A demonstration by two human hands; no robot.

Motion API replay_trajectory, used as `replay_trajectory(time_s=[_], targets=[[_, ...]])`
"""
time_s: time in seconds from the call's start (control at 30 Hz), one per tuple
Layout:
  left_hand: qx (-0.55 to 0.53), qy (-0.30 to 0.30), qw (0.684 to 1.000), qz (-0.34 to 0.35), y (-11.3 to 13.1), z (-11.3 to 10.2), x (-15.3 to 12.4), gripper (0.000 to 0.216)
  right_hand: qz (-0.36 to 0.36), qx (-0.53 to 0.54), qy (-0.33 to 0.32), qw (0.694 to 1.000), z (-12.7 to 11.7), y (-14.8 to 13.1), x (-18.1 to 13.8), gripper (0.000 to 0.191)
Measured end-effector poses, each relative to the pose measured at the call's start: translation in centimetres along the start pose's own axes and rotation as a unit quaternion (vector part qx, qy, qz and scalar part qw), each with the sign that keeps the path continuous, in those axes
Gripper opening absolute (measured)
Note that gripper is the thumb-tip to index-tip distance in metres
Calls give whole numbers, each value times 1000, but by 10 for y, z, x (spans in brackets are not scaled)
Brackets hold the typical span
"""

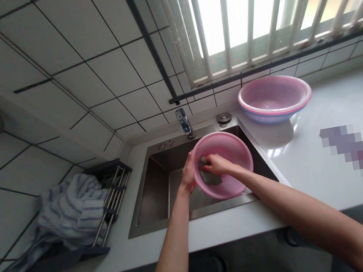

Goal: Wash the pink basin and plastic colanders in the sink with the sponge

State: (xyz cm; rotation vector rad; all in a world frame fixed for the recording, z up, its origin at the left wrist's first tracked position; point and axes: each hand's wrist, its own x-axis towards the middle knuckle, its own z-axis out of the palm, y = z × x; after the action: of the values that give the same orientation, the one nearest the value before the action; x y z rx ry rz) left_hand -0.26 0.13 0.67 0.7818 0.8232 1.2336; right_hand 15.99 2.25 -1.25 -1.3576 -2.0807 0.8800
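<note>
A pink plastic basin [241, 181] with a mesh-like wall is held tilted over the right part of the steel sink [150, 197]. My left hand [187, 174] grips its left rim. Inside the basin, my right hand [217, 165] is closed on a grey-green cloth [211, 177], which lies against the inner left wall. Just behind the basin stands the chrome faucet [184, 124]; no water can be made out coming from it.
More basins, pink over blue [277, 113], are stacked on the white counter [312, 169] below the barred window. A sink strainer [223, 118] sits behind the sink. To the left, a striped towel [75, 209] drapes over a metal-barred rack [113, 198]. A blurred patch covers something at right.
</note>
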Motion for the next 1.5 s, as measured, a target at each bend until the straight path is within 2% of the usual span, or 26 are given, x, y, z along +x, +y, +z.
replay_trajectory(time_s=[0.17,0.33,0.4,0.43,0.5,0.57,0.63,0.7,0.83,0.87,0.93,1.07,1.17,1.3,1.4,1.5], targets=[[10,-23,1000,-9,0,1,0,48,63,9,92,994,-2,3,3,23],[25,-6,999,18,-1,1,1,45,-2,37,-15,999,8,5,1,13],[25,0,1000,14,-1,1,1,45,-19,86,-21,996,12,4,2,15],[23,-2,1000,5,-1,2,1,47,-24,132,-2,991,12,4,4,18],[17,-10,1000,-12,-2,3,0,49,-31,258,73,963,9,4,8,24],[14,-18,1000,-16,-2,5,0,50,-30,375,153,914,3,3,11,31],[18,-16,1000,-15,-2,5,1,49,-28,436,188,880,-1,1,12,38],[22,-8,999,-25,-2,4,1,48,-28,452,155,878,-1,-4,9,42],[52,42,995,-68,-4,-3,2,50,-37,446,16,894,9,-13,2,43],[57,55,994,-74,-4,-4,2,49,-34,445,10,895,11,-14,1,43],[50,56,995,-72,-5,-3,1,44,-17,452,42,891,11,-12,2,43],[16,-29,999,-19,0,6,-3,33,39,500,120,857,4,-4,9,46],[8,-52,999,-11,4,8,-6,30,42,531,89,842,3,-5,8,44],[-10,-2,1000,-16,3,3,-5,28,-2,493,-14,870,9,-14,2,38],[10,27,997,-77,0,-3,-2,39,-11,438,-76,896,11,-15,-3,33],[18,21,993,-118,-1,-6,1,49,-4,396,-130,909,12,-11,-4,28]])
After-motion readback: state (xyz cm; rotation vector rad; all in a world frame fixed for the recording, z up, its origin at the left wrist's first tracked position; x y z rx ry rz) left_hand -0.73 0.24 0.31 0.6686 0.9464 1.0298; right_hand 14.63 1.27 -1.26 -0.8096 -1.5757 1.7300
